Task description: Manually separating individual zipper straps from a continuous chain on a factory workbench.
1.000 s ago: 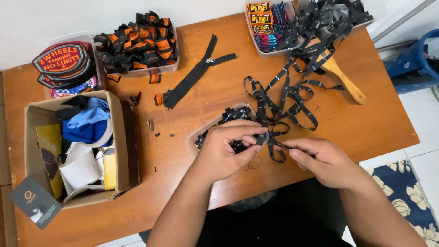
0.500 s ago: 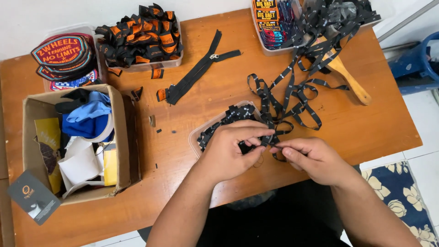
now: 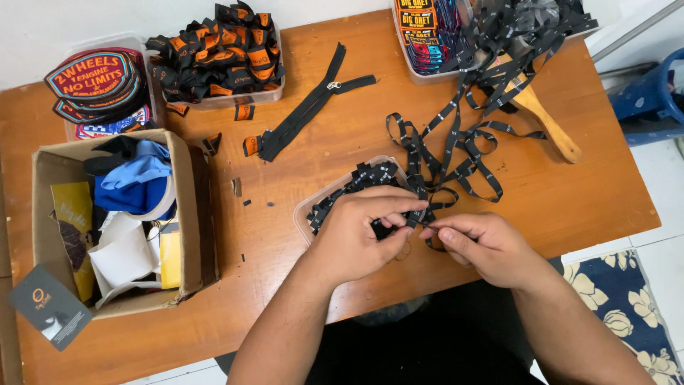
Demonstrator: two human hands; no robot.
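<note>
My left hand point(image 3: 367, 232) and my right hand point(image 3: 484, 246) meet over the near middle of the wooden table point(image 3: 335, 135). Both pinch a long black woven label ribbon point(image 3: 456, 142) between thumb and fingers, right at the edge of a clear plastic tray point(image 3: 306, 212) that holds cut black label pieces point(image 3: 363, 178). The ribbon loops away across the table toward the far right. My left hand covers most of the tray.
A cardboard box point(image 3: 196, 207) of cloth and paper sits at the left. Behind it lie embroidered patches point(image 3: 92, 82) and a tray of black-and-orange tabs point(image 3: 221, 53). A black zipper point(image 3: 313, 103), a wooden handle point(image 3: 548, 125) and a tray of labels point(image 3: 424, 32) lie further back.
My hands have stayed together on the ribbon, working it with small finger movements. The view has shifted slightly; nothing else on the table moved.
</note>
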